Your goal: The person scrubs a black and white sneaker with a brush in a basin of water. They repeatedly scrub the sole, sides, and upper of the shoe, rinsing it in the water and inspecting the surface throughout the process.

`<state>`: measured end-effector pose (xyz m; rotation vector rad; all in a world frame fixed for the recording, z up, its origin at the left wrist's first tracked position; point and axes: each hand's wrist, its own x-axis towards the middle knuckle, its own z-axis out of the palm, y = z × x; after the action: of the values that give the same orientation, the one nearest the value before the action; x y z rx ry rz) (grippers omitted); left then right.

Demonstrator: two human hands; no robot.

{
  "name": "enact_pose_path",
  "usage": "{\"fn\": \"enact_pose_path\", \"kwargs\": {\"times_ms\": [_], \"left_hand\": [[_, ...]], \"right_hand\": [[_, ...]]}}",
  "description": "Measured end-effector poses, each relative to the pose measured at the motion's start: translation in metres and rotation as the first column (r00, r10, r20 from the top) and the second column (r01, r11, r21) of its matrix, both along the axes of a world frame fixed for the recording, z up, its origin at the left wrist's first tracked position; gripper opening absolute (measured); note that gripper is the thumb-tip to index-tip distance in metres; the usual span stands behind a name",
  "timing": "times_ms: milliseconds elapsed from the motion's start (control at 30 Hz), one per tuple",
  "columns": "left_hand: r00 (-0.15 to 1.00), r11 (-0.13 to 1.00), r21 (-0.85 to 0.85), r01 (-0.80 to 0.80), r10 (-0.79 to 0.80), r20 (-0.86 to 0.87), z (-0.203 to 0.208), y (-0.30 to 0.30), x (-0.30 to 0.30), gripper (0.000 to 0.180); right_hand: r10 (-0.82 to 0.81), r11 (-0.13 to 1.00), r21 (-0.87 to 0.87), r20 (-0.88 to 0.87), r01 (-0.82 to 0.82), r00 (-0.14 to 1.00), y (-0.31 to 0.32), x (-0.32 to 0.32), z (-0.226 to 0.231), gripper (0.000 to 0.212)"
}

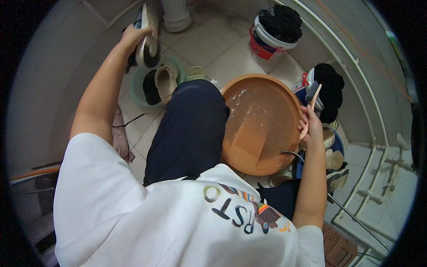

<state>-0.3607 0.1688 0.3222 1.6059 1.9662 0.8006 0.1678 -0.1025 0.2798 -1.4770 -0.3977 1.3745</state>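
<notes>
Two full hands: your left hand [132, 37] grips a shoe [150, 38] near the green basin [136, 92], your right hand [312, 126] a brush [315, 97] beside the brown tub [260, 79], so hold the shoe firmly

White T-shirt [147, 218]: bold lettering [221, 210] across chest, olive and dark strokes (multicoloured motif [267, 212] alongside). Far bucket [269, 47], nearer bucket [300, 87]: coloured printed panels [261, 50], wording too small to read.

The brush [316, 96] is pink and grey, the basin [260, 77] orange-brown.
</notes>
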Motion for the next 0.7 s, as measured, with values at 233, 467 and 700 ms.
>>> {"fn": "enact_pose_path", "kwargs": {"times_ms": [233, 467, 700], "left_hand": [[0.951, 0.898, -0.392, -0.198, 0.08, -0.299, -0.096, -0.038, -0.078, 0.075], [0.989, 0.94, -0.329, -0.091, 0.047, -0.137, -0.237, -0.052, -0.121, 0.081], [0.873, 0.785, -0.498, -0.368, 0.476, 0.106, -0.198, -0.09, -0.081, 0.102]], "right_hand": [[-0.016, 0.982, -0.184, 0.147, 0.043, 0.989, -0.008, -0.023, -0.011, 0.03], [0.136, 0.979, -0.182, 0.262, -0.09, 0.955, -0.018, -0.032, -0.018, 0.027], [0.057, 0.984, -0.18, 0.26, -0.009, 0.964, -0.039, -0.013, -0.008, 0.035]]}}
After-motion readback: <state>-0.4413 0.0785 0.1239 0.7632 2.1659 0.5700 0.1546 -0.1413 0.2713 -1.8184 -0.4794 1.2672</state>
